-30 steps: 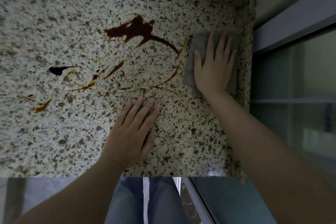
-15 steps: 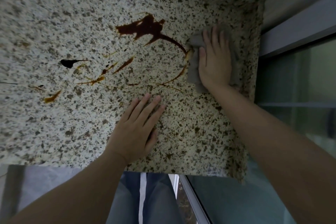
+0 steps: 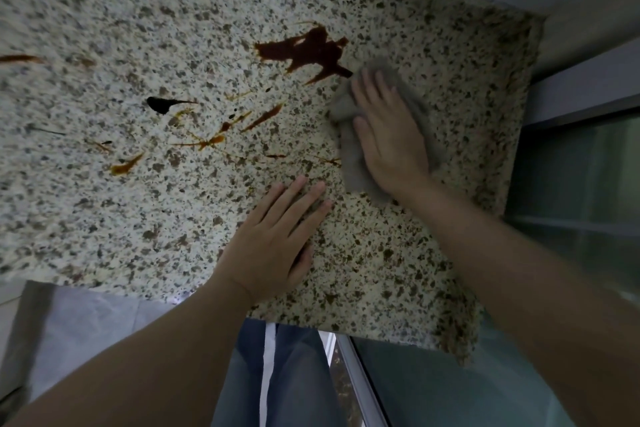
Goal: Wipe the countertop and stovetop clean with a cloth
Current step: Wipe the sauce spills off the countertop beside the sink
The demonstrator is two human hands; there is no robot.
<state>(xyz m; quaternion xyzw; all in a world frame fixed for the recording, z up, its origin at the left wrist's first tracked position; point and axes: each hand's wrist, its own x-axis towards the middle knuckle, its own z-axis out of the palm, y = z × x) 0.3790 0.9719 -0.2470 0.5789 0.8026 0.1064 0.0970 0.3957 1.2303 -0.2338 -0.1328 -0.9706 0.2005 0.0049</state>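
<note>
A speckled granite countertop (image 3: 173,218) fills the view. My right hand (image 3: 388,135) presses flat on a bunched grey cloth (image 3: 349,163) at the right side of the counter. The cloth's far edge touches the tail of a large dark brown spill (image 3: 304,52). A small black blot (image 3: 161,104) and thin orange-brown streaks (image 3: 214,140) lie to the left. My left hand (image 3: 273,243) rests flat on the counter with straight fingers, near the front edge, just below the cloth. No stovetop is in view.
The counter ends at a wall and window frame (image 3: 581,80) on the right, with dark glass (image 3: 575,191) beside it. The front edge (image 3: 346,326) runs above my jeans (image 3: 277,374). Another brown streak (image 3: 20,59) sits at the far left.
My right hand has slid the cloth to the left, bunching it, and wiped away the curved brown streak up to the big spill. My left hand has stayed in place.
</note>
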